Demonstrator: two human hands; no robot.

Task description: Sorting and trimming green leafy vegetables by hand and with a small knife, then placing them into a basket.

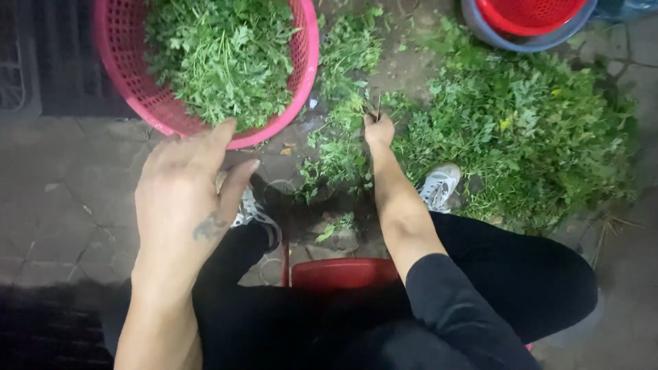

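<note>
Your right hand (378,129) is pinched on a sprig of the loose greens (339,147) lying right under it; your left hand (185,199) hangs open and empty, fingertips at the pink basket (305,62) rim. Pinch low on the stems, lift cleanly

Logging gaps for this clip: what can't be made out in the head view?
- Pink basket: far rim cut off by the top edge.
- Red basket: mostly beyond the top edge.
- Right hand: grip on the stems too small to tell.
- Left hand: palm faces away, motion-blurred.
</note>
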